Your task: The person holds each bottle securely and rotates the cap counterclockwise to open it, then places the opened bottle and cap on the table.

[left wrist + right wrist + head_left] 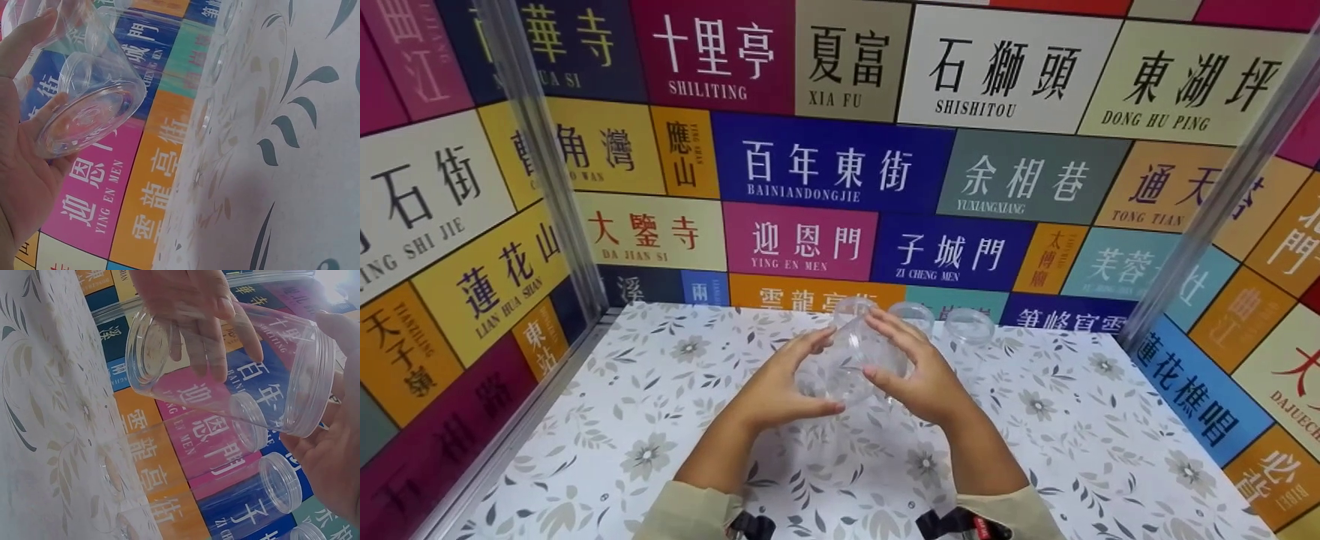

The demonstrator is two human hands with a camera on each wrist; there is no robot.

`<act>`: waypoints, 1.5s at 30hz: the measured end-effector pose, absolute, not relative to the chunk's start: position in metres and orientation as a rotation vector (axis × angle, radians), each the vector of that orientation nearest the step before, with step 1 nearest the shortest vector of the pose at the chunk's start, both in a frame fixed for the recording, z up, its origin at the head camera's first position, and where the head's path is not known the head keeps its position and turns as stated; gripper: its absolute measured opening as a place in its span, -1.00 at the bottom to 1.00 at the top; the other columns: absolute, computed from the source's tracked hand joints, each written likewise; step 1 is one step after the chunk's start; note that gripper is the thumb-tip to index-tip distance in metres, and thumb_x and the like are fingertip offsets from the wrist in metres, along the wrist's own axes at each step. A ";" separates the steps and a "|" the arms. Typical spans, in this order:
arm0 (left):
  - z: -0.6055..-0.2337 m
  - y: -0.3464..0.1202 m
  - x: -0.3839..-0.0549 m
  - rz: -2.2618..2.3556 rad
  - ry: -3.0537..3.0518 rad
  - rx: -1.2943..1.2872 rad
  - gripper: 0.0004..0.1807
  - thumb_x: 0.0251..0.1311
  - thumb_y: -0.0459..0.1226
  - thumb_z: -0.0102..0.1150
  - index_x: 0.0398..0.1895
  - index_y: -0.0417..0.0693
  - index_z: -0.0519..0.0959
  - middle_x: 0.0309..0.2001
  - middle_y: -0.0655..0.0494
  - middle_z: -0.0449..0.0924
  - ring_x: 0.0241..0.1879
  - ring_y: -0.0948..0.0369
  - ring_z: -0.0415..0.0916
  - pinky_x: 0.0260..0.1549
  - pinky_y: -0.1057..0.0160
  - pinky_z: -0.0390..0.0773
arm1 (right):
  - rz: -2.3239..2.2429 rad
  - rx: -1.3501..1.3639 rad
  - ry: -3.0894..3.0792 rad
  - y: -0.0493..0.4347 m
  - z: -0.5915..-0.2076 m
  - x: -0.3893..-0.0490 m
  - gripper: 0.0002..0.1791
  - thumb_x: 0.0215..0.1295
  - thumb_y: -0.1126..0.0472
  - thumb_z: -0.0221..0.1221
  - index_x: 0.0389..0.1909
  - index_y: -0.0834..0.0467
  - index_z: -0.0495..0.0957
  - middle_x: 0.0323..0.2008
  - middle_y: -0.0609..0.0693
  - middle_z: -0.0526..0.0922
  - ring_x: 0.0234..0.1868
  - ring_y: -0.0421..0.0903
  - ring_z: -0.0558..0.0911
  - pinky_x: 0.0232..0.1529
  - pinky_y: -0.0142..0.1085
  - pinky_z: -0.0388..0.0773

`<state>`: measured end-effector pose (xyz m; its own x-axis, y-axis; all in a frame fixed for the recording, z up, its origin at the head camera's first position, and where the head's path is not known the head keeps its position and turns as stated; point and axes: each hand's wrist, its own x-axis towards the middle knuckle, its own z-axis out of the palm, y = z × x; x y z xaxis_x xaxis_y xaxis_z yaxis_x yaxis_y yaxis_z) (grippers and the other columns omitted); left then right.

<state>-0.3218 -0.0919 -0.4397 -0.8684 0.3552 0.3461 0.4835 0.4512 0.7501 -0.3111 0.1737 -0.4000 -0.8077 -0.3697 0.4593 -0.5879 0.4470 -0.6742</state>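
A clear plastic jar [853, 358] is held tilted above the table between both hands. My right hand [926, 375] grips its ringed end, the thumb on the near side and the fingers beyond; in the right wrist view that ringed rim [319, 379] lies against the palm. Whether a lid sits on it, I cannot tell. Around the base end, my left hand [784, 382] stands with thumb and fingers spread wide. Its fingers [216, 354] look nearly straight through the transparent wall. The round base [93, 119] shows beside the left palm.
Behind the held jar, more clear jars stand upright in a row, one behind the right hand [913, 319] and another at the right [969, 328]. A white floral cloth [1035, 450] covers the table. Colourful panels with lettering [825, 165] enclose the back and sides.
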 end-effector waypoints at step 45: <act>-0.446 -0.089 -0.322 -1.401 -2.502 -0.804 0.17 -0.10 0.11 0.72 0.64 0.50 0.27 0.53 0.27 0.43 0.55 0.06 0.38 0.48 -0.42 0.37 | 1.157 0.608 -2.623 0.174 -0.390 -0.302 -0.21 0.30 -0.35 0.37 0.53 -0.34 0.42 0.61 -0.12 0.36 0.63 0.09 0.33 0.40 0.19 0.60</act>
